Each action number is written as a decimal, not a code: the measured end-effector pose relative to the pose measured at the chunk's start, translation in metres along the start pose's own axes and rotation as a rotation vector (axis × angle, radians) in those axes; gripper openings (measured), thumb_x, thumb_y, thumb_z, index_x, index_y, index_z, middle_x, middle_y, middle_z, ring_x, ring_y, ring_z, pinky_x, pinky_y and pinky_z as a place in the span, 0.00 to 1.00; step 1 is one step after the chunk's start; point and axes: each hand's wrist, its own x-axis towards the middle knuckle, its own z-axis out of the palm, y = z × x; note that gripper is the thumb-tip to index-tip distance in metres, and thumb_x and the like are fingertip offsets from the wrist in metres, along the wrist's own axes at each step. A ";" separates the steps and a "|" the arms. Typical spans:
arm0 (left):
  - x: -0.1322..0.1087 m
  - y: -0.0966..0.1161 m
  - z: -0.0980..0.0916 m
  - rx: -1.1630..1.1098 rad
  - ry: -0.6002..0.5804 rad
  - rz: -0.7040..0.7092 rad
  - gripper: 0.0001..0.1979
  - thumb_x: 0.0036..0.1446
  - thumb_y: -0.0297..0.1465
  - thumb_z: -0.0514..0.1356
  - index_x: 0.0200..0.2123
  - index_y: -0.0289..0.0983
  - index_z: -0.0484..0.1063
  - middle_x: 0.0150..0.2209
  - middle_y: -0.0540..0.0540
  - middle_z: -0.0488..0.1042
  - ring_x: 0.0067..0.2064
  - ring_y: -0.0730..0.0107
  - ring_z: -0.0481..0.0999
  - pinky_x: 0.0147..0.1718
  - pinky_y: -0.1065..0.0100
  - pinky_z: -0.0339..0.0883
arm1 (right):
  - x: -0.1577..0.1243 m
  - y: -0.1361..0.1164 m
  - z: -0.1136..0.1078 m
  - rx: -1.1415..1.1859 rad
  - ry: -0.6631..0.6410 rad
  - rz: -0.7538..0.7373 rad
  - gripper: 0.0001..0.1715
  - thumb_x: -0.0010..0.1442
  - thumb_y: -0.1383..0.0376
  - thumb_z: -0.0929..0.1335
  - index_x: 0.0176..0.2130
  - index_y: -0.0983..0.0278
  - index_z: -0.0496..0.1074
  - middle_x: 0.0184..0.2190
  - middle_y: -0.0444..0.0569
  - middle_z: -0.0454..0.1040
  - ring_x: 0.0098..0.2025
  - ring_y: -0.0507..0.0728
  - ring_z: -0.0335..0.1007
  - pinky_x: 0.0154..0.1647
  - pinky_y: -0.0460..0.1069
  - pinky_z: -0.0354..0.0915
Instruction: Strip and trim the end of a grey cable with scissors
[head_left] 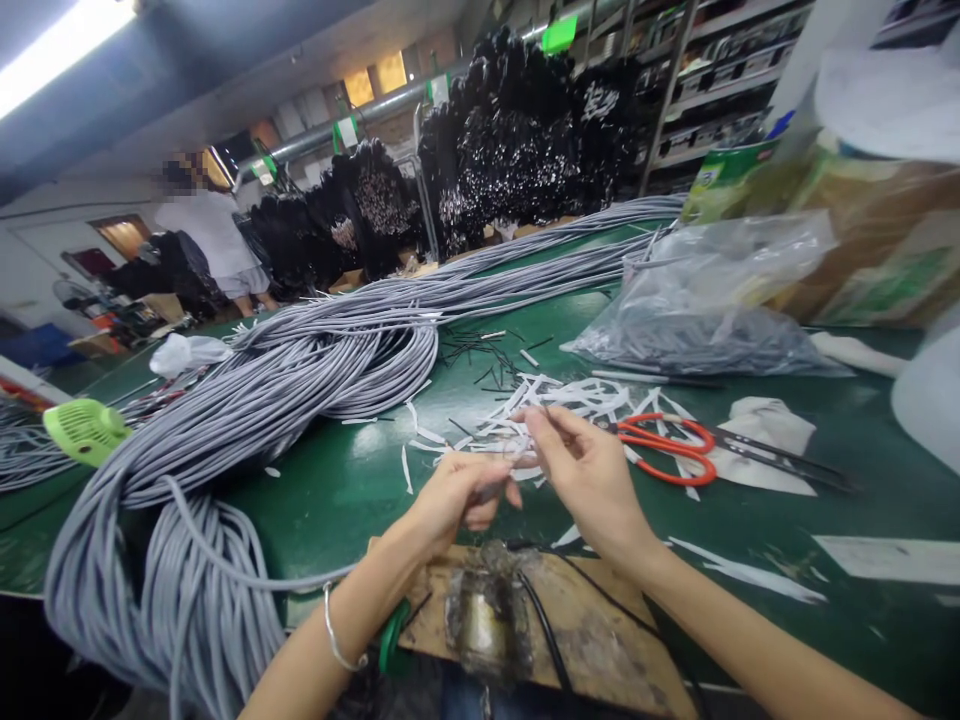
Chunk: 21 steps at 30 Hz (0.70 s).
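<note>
Both of my hands are close together over the near side of the green table. My left hand [469, 490] is closed around the end of a grey cable [277, 580], which runs from the coils on the left and passes behind my left wrist. My right hand [577, 460] is pinched at the cable's tip, its fingertips almost touching the left ones. What lies between those fingertips is too small to make out. White paper-like strips [592, 395] are scattered just beyond the hands. Orange-handled scissors [667, 445] lie to the right of my right hand.
Large grey cable coils [247, 400] cover the left side. A blackened metal pot [484, 620] stands on a wooden board [600, 625] below my hands. A clear plastic bag [712, 300] lies at right. A green fan [86, 432] is at left. A person [214, 235] stands far back.
</note>
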 end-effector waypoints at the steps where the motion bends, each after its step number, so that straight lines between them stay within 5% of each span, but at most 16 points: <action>1: 0.000 0.000 0.000 -0.023 0.009 -0.002 0.16 0.38 0.38 0.63 0.23 0.29 0.75 0.18 0.49 0.68 0.14 0.84 0.57 0.11 0.77 0.45 | -0.001 -0.001 -0.001 -0.004 0.016 -0.012 0.22 0.50 0.50 0.65 0.28 0.67 0.71 0.23 0.45 0.68 0.21 0.49 0.60 0.16 0.42 0.59; 5: 0.002 0.000 0.002 -0.110 0.079 -0.011 0.15 0.31 0.35 0.67 0.23 0.28 0.75 0.19 0.46 0.71 0.19 0.77 0.67 0.14 0.76 0.59 | -0.003 -0.005 -0.004 -0.085 -0.033 -0.091 0.20 0.51 0.51 0.65 0.22 0.66 0.68 0.19 0.44 0.65 0.20 0.49 0.58 0.18 0.43 0.59; 12: 0.002 0.000 0.003 -0.203 0.161 -0.012 0.16 0.34 0.38 0.66 0.21 0.30 0.70 0.14 0.49 0.69 0.09 0.82 0.58 0.06 0.78 0.45 | -0.006 -0.004 -0.004 -0.141 -0.081 -0.216 0.21 0.53 0.54 0.65 0.18 0.65 0.62 0.15 0.40 0.54 0.18 0.46 0.48 0.16 0.43 0.49; 18: 0.003 -0.001 0.002 -0.232 0.041 -0.047 0.17 0.39 0.39 0.64 0.23 0.33 0.65 0.09 0.54 0.63 0.05 0.84 0.51 0.05 0.79 0.35 | -0.007 -0.009 -0.005 -0.095 -0.605 -0.047 0.19 0.55 0.54 0.61 0.25 0.66 0.67 0.14 0.41 0.59 0.16 0.47 0.53 0.15 0.43 0.52; 21: 0.002 0.001 0.002 -0.214 0.058 -0.061 0.17 0.41 0.41 0.62 0.25 0.34 0.63 0.10 0.53 0.64 0.07 0.82 0.54 0.06 0.80 0.36 | -0.006 -0.008 -0.007 -0.259 -0.651 -0.202 0.13 0.55 0.63 0.61 0.25 0.65 0.68 0.18 0.44 0.67 0.19 0.49 0.62 0.21 0.43 0.58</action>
